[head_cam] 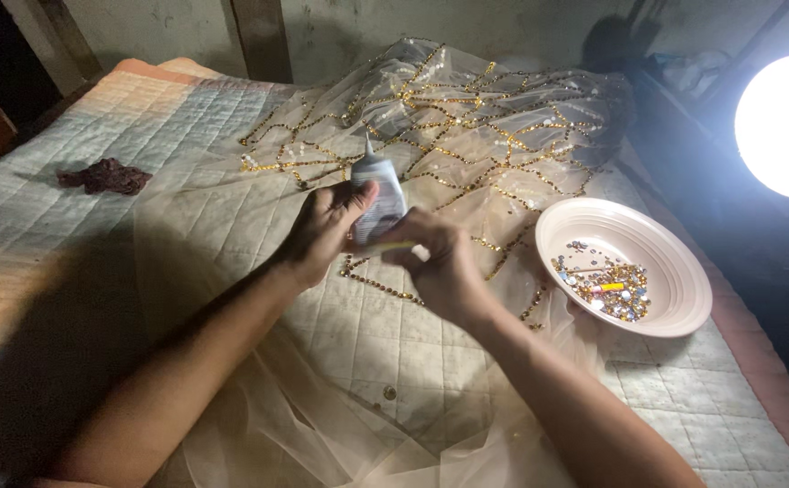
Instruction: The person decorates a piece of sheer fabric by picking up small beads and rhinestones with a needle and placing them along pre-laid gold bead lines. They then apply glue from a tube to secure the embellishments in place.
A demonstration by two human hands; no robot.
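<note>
Glue tube (377,201), nozzle up, sits centre frame above sheer fabric (467,136) w/ gold bead lines on a quilted bed (78,181). Left hand (322,233) grips its side; right hand (440,262) pinches its base, hiding lower end. Dish (675,271) of stones at 3 o'clock, within reach. Lamp glare washes out far right.

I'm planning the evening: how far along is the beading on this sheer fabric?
Done: gold bead lines cover the far part of the sheer fabric. In hand: left hand and right hand hold a glue tube. Left: the near fabric is bare; the bowl holds loose stones.
</note>
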